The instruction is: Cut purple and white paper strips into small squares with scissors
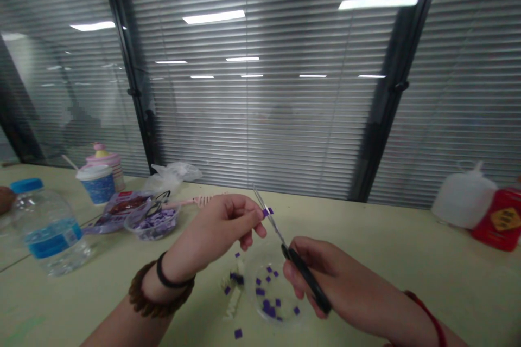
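Note:
My right hand [317, 276] grips black-handled scissors [307, 276], whose slim metal blades point up and away to the left. Between the fingertips of my left hand [232, 222] is a small purple piece [267, 212], pinched right at the blades. Whether the blades are fully closed is hard to make out. Below both hands stands a shallow clear dish [280, 319] with several purple squares inside. Left of the dish lie pale crinkled strips [233, 303] and a few loose purple squares [238, 333] on the table.
At the left are a water bottle [51, 233], a blue paper cup [96, 184], a purple packet [118, 211] and a clear tub of purple pieces [154, 223]. A plastic bag [173, 174] lies behind. A white container [464, 200] and a red bottle [500, 222] stand at the right.

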### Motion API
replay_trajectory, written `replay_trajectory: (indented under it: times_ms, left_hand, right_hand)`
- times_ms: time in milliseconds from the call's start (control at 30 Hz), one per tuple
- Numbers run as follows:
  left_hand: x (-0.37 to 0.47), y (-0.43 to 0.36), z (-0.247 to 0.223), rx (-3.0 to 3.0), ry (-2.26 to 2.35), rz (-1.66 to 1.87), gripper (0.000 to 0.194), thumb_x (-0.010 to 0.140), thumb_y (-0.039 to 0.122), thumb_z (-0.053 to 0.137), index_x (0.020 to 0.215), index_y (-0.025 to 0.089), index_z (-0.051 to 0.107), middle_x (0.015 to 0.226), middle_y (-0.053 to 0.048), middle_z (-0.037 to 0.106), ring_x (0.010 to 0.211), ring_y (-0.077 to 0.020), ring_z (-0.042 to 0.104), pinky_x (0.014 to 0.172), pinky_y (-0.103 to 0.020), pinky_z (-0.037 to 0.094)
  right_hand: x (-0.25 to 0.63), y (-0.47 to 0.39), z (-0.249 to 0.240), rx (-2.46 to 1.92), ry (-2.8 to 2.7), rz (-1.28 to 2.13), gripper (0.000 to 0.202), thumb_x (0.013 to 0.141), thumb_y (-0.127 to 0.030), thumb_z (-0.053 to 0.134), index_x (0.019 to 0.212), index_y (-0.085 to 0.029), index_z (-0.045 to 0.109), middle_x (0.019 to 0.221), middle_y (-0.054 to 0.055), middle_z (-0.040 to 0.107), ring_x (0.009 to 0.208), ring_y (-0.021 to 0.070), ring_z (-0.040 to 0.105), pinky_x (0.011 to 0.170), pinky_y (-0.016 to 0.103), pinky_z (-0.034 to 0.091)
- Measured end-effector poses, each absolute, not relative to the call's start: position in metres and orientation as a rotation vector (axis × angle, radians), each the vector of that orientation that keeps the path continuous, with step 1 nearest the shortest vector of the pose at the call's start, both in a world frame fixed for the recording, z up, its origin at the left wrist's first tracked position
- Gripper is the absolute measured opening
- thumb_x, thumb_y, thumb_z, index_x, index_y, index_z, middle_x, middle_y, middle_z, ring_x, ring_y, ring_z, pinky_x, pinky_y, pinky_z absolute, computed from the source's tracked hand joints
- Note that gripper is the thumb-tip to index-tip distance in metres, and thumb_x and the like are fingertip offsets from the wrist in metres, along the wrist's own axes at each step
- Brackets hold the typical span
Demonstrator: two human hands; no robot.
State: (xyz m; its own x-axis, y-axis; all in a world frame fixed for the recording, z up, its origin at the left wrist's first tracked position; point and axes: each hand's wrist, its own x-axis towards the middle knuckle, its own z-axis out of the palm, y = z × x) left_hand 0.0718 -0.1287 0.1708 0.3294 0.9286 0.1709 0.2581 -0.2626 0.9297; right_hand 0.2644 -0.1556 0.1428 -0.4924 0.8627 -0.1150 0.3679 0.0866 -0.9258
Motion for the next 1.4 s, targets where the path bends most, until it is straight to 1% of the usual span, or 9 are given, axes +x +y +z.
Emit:
replay_trajectory:
  times_ms: [200,333,667,933,1100,1267,1400]
  left_hand:
    - [0.0710,-0.1279,0.1700,1.729,1.065,0.963,0.020,0.079,0.030,0.058,0.068,0.014,0.058,0.064,0.001,0.064,0.046,-0.0070,0.050,0.046,-0.019,0.038]
    - [0.0717,-0.1279,0.1708,1.725,1.065,0.960,0.021,0.080,0.031,0.057,0.068,0.014,0.057,0.063,0.001,0.063,0.046,-0.0066,0.050,0.047,-0.019,0.039]
    - [0.0707,-0.1279,0.1675,1.734,1.050,0.956,0.023,0.082,0.033,0.056,0.068,0.014,0.057,0.063,0.001,0.063,0.047,-0.0065,0.050,0.047,-0.019,0.038]
    - [0.0726,-0.1271,0.1682,1.732,1.070,0.947,0.024,0.082,0.034,0.056,0.067,0.015,0.056,0.062,0.001,0.063,0.047,-0.0070,0.050,0.047,-0.019,0.038]
    - [0.0715,-0.1267,0.1675,1.737,1.077,0.954,0.024,0.081,0.034,0.057,0.067,0.014,0.057,0.063,0.001,0.063,0.047,-0.0074,0.051,0.048,-0.020,0.038]
    - [0.0687,-0.1262,0.1668,1.769,1.101,0.940,0.026,0.082,0.035,0.056,0.066,0.014,0.058,0.062,0.001,0.063,0.047,-0.0075,0.050,0.048,-0.020,0.038]
    - [0.0682,-0.1234,0.1667,1.796,1.130,0.905,0.024,0.082,0.034,0.055,0.068,0.015,0.058,0.066,0.000,0.064,0.048,-0.0078,0.051,0.048,-0.020,0.038]
  right_hand:
    - [0.2631,-0.1558,0.1449,-1.204,-1.927,1.386,0.027,0.086,-0.039,0.051,0.070,-0.018,0.046,0.060,-0.005,0.046,0.045,0.0056,0.043,0.043,0.019,0.034]
    - [0.2634,-0.1555,0.1439,-1.208,-1.923,1.403,0.027,0.084,-0.039,0.053,0.070,-0.018,0.046,0.061,-0.005,0.046,0.045,0.0055,0.042,0.043,0.019,0.036]
    - [0.2627,-0.1560,0.1428,-1.216,-1.902,1.403,0.024,0.084,-0.036,0.053,0.071,-0.018,0.047,0.062,-0.005,0.047,0.046,0.0056,0.043,0.043,0.018,0.037]
    - [0.2627,-0.1550,0.1407,-1.217,-1.913,1.397,0.026,0.085,-0.039,0.053,0.071,-0.018,0.047,0.058,-0.006,0.046,0.045,0.0061,0.043,0.043,0.019,0.037]
    - [0.2638,-0.1527,0.1376,-1.219,-1.937,1.388,0.031,0.086,-0.046,0.051,0.072,-0.018,0.047,0.062,-0.004,0.049,0.044,0.0059,0.044,0.043,0.020,0.036]
    - [0.2657,-0.1541,0.1398,-1.207,-1.931,1.417,0.031,0.089,-0.043,0.047,0.072,-0.017,0.048,0.062,-0.003,0.054,0.040,0.0045,0.045,0.042,0.019,0.035]
    - [0.2680,-0.1568,0.1404,-1.225,-1.919,1.447,0.036,0.091,-0.048,0.045,0.073,-0.017,0.050,0.064,-0.002,0.059,0.037,0.0032,0.047,0.039,0.017,0.033]
